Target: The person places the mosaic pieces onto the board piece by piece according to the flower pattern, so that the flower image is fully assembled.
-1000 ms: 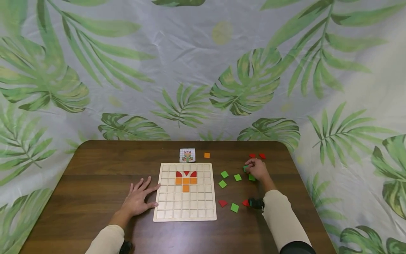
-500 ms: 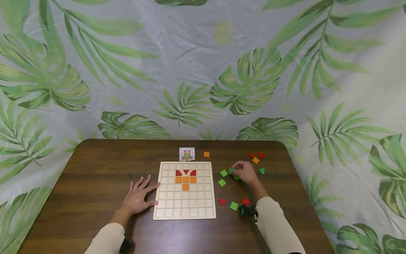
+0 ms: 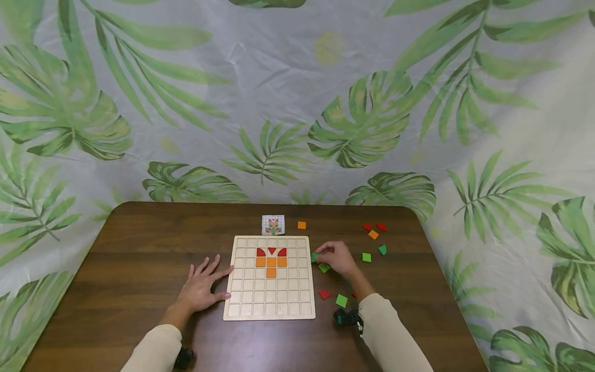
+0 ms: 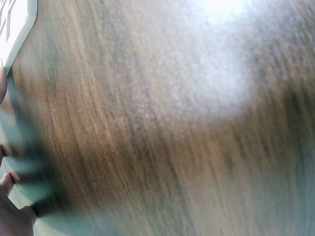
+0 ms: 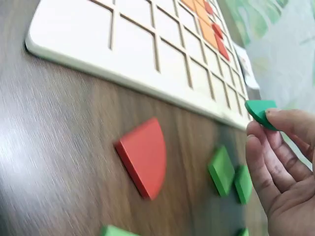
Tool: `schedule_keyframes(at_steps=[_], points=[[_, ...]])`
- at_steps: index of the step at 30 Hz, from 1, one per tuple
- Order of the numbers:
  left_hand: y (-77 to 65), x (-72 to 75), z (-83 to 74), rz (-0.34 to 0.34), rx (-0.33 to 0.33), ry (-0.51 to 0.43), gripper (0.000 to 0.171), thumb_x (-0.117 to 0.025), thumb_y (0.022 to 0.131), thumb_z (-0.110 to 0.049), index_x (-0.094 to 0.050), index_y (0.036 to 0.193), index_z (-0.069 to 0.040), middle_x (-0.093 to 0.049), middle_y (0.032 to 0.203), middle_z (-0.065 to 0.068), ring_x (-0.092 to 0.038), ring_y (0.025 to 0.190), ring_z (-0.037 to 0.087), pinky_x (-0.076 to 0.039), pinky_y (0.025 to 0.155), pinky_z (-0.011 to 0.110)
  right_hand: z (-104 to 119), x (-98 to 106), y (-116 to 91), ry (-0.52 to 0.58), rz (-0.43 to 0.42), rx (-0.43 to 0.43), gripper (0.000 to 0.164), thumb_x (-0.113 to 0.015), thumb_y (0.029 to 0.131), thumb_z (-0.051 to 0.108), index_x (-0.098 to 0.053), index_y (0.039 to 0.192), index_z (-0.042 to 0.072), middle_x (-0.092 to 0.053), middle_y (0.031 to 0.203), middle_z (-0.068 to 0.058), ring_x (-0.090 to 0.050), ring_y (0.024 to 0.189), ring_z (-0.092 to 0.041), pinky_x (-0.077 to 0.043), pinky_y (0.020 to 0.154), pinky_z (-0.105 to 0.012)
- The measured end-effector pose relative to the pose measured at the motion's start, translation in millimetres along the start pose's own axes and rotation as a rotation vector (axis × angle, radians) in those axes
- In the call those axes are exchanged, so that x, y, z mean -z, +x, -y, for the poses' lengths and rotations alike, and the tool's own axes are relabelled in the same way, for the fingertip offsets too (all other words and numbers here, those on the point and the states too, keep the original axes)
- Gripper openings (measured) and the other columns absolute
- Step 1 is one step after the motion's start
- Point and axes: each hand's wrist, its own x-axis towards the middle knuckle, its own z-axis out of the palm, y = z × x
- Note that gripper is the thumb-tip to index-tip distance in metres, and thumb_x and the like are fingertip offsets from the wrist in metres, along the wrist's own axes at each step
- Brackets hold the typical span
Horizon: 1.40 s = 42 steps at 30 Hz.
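Lying on the brown table, to the right of the wooden board, are a red piece and a green square. Two further green tiles lie just below the right hand, which partly hides them from the head view. A picture card and an orange square lie beyond the board's far edge. The right hand pinches a dark green piece, raised off the table at the board's right edge. The left hand is spread, thumb and forefinger touching the board's left edge.
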Motion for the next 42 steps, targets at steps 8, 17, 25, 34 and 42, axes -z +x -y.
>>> schedule_keyframes(at_steps=[8,17,25,34,42], points=[[1.3,-0.3,2.0,-0.003,0.001,0.002,0.069,-0.076,0.078,-0.043,-0.053,0.14,-0.023,-0.027,0.155,0.02,-0.019,0.141,0.047,-0.005,0.107,0.071,23,-29,-5,-0.041,0.057,0.048,0.013,-0.068,0.084,-0.005,-0.067,0.094,-0.014,-0.066,0.083,-0.022,-0.063,0.071,-0.032,-0.056,0.071,-0.046],[0.2,0.1,-0.3,-0.001,-0.005,-0.01,0.069,-0.076,0.079,-0.043,-0.053,0.14,-0.022,-0.028,0.154,0.021,-0.019,0.14,0.048,-0.006,0.107,0.071,1,-55,9,-0.101,0.079,0.072,0.007,-0.074,0.082,0.002,-0.072,0.087,-0.002,-0.067,0.078,-0.006,-0.057,0.065,-0.011,-0.05,0.062,-0.024],[-0.5,1.1,0.1,-0.001,-0.002,-0.004,0.069,-0.076,0.078,-0.043,-0.053,0.14,-0.023,-0.028,0.155,0.02,-0.02,0.14,0.047,-0.006,0.107,0.071,4,-69,12,-0.164,0.07,0.089,0.008,-0.078,0.08,0.004,-0.072,0.084,0.0,-0.065,0.074,-0.001,-0.052,0.062,-0.01,-0.046,0.057,-0.022],[0.0,-0.1,-0.4,-0.009,-0.002,-0.006,0.068,-0.076,0.078,-0.043,-0.054,0.139,-0.022,-0.028,0.154,0.02,-0.019,0.14,0.047,-0.006,0.107,0.071,0,-76,15,-0.169,0.078,0.086,0.007,-0.077,0.08,0.004,-0.071,0.083,0.001,-0.062,0.073,0.0,-0.051,0.062,-0.01,-0.045,0.057,-0.021],[-0.6,-0.2,0.0,-0.014,-0.007,-0.002,0.068,-0.076,0.079,-0.041,-0.053,0.14,-0.021,-0.028,0.154,0.021,-0.02,0.14,0.048,-0.006,0.107,0.071,-1,-78,15,-0.189,0.103,0.117,0.007,-0.076,0.081,0.004,-0.072,0.084,0.0,-0.063,0.072,-0.001,-0.051,0.062,-0.008,-0.045,0.058,-0.02]])
